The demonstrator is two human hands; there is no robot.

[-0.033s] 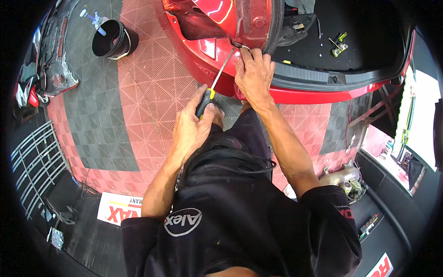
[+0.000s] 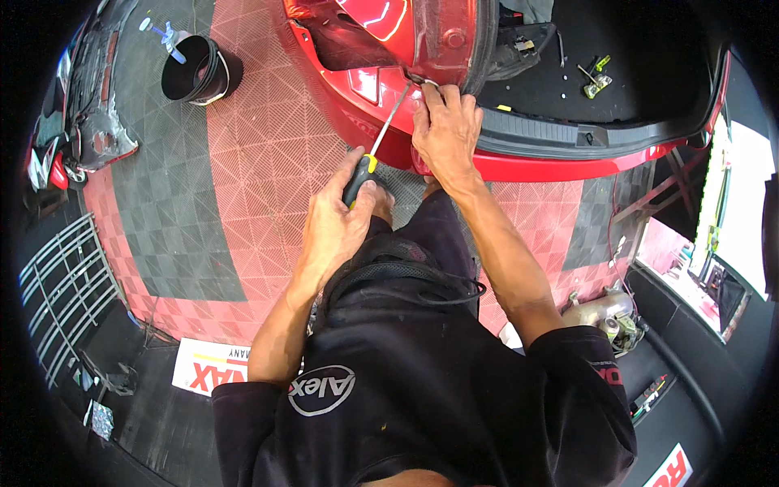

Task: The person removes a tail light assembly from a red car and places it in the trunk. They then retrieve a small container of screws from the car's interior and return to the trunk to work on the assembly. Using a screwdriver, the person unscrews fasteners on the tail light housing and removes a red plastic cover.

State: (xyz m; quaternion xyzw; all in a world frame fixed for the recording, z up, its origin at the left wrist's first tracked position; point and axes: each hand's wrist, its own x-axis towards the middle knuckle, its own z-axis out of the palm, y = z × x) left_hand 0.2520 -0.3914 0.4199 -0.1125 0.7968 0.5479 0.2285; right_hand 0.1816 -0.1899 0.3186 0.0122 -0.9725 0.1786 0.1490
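My left hand (image 2: pixel 334 223) is closed round the black and yellow handle of a screwdriver (image 2: pixel 390 121). Its long metal shaft slants up to the right, and its tip sits at a dark gap below the tail-light recess (image 2: pixel 345 50) of a red car. My right hand (image 2: pixel 449 136) lies over the corner of the red rear bumper (image 2: pixel 535 168), fingers bent and pressed together at the seam beside the screwdriver tip. A small pale edge shows by those fingertips; what exactly they grip is hidden beneath them.
Inside the open boot (image 2: pixel 625 49) lie a yellow-green tool (image 2: pixel 599 86) and small loose parts. A black bucket (image 2: pixel 230 71) with a spray bottle (image 2: pixel 172 42) stands on the tiled floor at the far left. A removed bumper (image 2: pixel 101 134) leans beyond it; a metal rack (image 2: pixel 66 280) is nearer.
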